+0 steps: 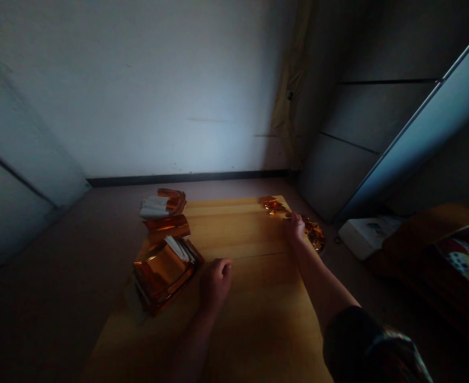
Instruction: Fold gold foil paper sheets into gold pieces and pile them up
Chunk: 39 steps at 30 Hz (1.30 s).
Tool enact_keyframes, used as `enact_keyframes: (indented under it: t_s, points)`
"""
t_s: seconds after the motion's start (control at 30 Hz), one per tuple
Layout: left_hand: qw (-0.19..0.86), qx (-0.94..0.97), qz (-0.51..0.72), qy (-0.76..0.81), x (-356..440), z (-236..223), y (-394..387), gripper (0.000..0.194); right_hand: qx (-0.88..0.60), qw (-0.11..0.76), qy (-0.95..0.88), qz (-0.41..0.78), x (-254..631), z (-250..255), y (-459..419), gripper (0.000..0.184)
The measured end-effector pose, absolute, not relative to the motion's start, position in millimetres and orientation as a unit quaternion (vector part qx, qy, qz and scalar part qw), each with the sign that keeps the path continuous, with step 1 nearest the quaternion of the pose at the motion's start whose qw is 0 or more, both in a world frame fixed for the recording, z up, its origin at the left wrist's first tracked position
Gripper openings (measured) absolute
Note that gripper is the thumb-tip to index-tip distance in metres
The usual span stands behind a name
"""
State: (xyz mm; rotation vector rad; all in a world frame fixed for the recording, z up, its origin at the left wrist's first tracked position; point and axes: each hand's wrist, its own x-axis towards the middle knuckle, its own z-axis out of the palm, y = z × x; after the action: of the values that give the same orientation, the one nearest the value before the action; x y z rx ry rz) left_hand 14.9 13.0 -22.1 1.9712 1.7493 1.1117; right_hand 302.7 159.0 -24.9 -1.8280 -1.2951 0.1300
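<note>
My left hand (217, 282) rests on the wooden table (242, 234) with its fingers curled into a fist, and nothing shows in it. Close by on its left lies a stack of shiny copper-coloured foil sheets (160, 271) with white paper edges. My right hand (296, 227) reaches to the far right edge of the table, fingers closed. Crumpled orange foil (273, 206) lies just left of it on the table, with bits by its fingertips. What the fingers hold is hidden. Beyond the table edge sits a heap of crumpled foil (314, 235).
Another foil sheet (166, 226) and a folded white and copper bundle (163, 204) lie along the table's left side. A white box (364, 236) stands on the floor at right, near a wooden piece of furniture (429, 234). A pale wall (170, 96) rises behind.
</note>
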Motion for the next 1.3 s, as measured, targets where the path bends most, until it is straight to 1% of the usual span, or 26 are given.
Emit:
enact_keyframes:
  t_s: [0.13,0.23,0.33,0.37,0.4,0.47,0.57,0.63,0.73,0.9,1.07,1.23,1.3]
  points:
    - [0.09,0.697,0.39,0.595,17,-21,15,0.017,-0.676,0.473,-0.54,0.167,252,-38,113,0.017]
    - [0.063,0.719,0.388,0.573,13,-10,12,0.016,-0.617,0.477,-0.581,0.231,217,-46,73,0.017]
    - [0.045,0.725,0.391,0.564,-5,10,6,0.018,-0.573,0.479,-0.623,0.233,198,-44,45,0.014]
    - [0.01,0.717,0.386,0.581,-15,18,4,0.02,-0.568,0.48,-0.626,0.234,196,-41,41,0.014]
    - [-0.022,0.702,0.373,0.607,-25,27,2,0.022,-0.568,0.481,-0.625,0.235,195,-39,38,0.014]
    - [-0.055,0.682,0.305,0.662,-47,43,2,0.026,-0.578,0.481,-0.614,0.24,194,-34,37,0.013]
    - [-0.045,0.675,0.144,0.722,-74,55,7,0.032,-0.588,0.481,-0.603,0.243,195,-32,40,0.013]
    - [-0.007,0.646,0.052,0.762,-85,52,12,0.04,-0.583,0.485,-0.606,0.241,195,-33,41,0.013]
    - [0.033,0.625,-0.004,0.78,-92,36,18,0.05,-0.579,0.491,-0.608,0.233,194,-37,42,0.011]
    - [0.031,0.655,-0.032,0.755,-90,20,18,0.047,-0.57,0.489,-0.621,0.225,193,-37,42,0.01]
    - [0.044,0.659,-0.037,0.75,-88,27,16,0.044,-0.566,0.488,-0.626,0.222,192,-36,42,0.011]
    - [0.031,0.672,-0.036,0.739,-90,30,13,0.04,-0.565,0.489,-0.625,0.224,192,-37,42,0.012]
    - [0.046,0.666,-0.011,0.745,-91,30,12,0.039,-0.563,0.492,-0.625,0.224,192,-38,42,0.011]
